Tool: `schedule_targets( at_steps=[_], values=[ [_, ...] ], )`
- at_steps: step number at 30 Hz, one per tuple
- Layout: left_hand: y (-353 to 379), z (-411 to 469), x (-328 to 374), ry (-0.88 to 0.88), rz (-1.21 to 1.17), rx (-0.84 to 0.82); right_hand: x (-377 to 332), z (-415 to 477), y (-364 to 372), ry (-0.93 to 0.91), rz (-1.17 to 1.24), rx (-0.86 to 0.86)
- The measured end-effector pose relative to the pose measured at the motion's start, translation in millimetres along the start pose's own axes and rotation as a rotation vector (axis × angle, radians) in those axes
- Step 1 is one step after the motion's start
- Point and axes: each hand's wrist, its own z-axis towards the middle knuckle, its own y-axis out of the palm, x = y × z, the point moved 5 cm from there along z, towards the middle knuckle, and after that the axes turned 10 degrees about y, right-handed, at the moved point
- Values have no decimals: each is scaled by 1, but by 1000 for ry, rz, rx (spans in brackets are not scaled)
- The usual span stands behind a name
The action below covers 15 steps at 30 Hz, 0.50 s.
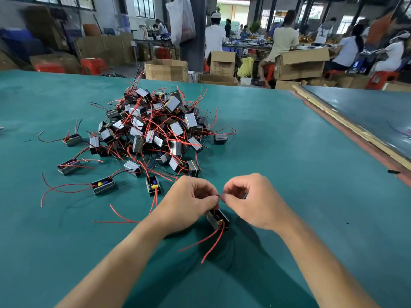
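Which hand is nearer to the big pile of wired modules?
Left. The left hand sits just in front of the pile; the right hand is beside it, farther right. Both pinch a red wire.

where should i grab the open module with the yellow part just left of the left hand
Pinch the module across its long side walls, coming down from above: it lies open side up, and its red wires leave the near end, so the sides are free.

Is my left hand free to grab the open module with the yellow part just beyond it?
Likely reachable, but not yet: the left hand pinches a wire of the module beneath it. The yellow-part module lies near, nothing between.
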Motion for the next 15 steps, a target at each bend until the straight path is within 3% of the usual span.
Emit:
schedule_targets(
  at_steps=[4,8,15],
  values=[
    [5,-4,9,194,344,31,8,2,8,210,80,-12],
    [6,-4,11,252,385,39,16,3,15,394,288,-73],
    [3,-1,-4,64,108,-19,12,3,4,171,204,-142]
  ],
)
